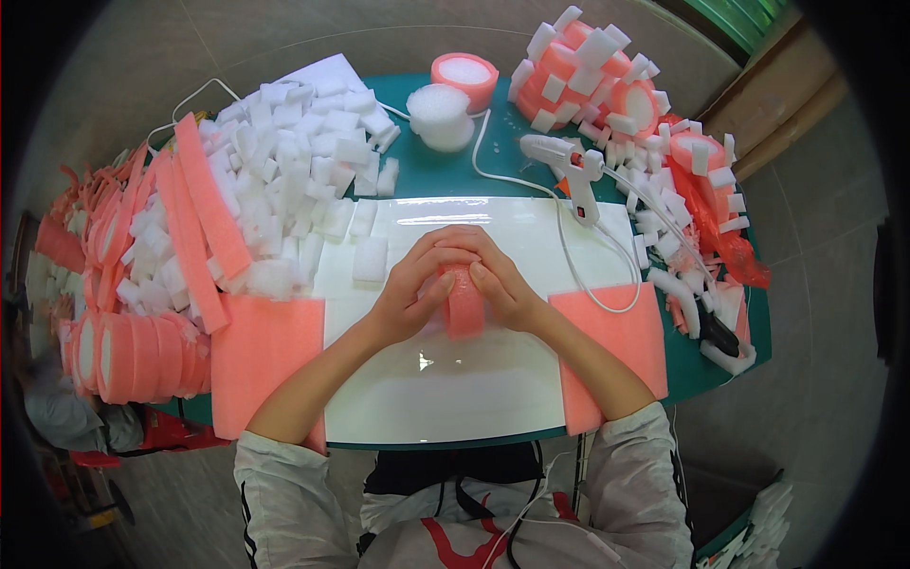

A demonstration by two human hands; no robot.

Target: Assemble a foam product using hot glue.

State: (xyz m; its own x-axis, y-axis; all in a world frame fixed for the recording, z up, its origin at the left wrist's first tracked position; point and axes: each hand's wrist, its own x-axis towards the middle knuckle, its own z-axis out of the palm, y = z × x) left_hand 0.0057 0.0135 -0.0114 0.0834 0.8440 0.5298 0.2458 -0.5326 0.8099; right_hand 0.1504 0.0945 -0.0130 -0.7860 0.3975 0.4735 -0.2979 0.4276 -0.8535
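A pink foam roll stands on edge on the glossy white board in front of me. My left hand wraps its left side, and my right hand presses against its right side. The fingers of both hands overlap across the top, with the thumbs on the near face. Much of the roll is hidden under my palms. A single white foam block lies on the board beyond my left wrist. To the right of my right hand rests a white hot glue gun, its cord looping across the board.
White foam blocks are heaped at the far left, beside long pink foam strips. Pink-wrapped discs stand at the left edge. White foam discs sit at the back. Pink rings studded with white blocks pile up at far right, above a black-handled tool.
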